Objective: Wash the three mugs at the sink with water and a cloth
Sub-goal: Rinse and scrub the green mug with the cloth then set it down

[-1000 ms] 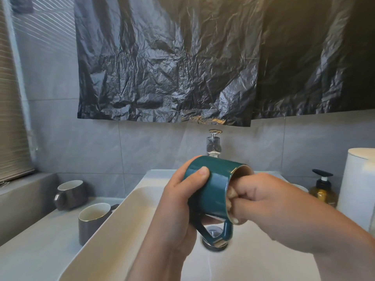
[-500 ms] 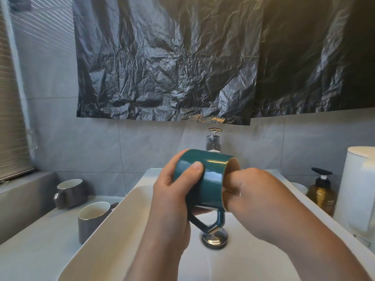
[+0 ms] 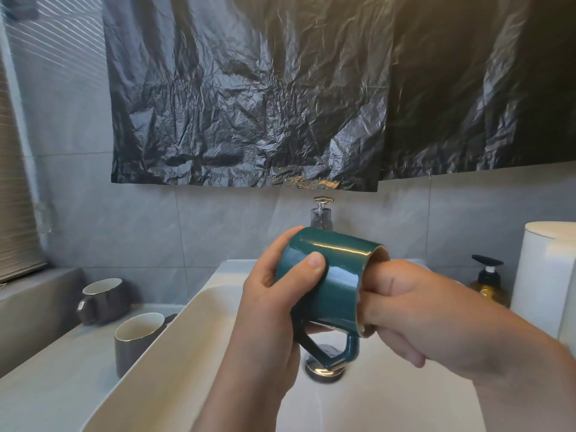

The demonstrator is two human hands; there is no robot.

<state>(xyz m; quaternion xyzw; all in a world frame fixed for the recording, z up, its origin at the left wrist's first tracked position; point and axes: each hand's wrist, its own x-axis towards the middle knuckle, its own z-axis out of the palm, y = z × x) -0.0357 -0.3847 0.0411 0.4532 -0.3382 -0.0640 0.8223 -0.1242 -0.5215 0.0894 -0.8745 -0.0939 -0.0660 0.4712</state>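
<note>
Above the sink (image 3: 174,332) the green mug (image 3: 336,275) lies sideways, handle down, mouth rightward. The left grip (image 3: 271,307) wraps its body. The right grip (image 3: 414,307) has fingers curled into the mouth; what they pinch, I cannot tell. Left of the sink, on the worktop (image 3: 62,369), sit a near grey mug (image 3: 137,338) and a far grey mug (image 3: 103,297).
</note>
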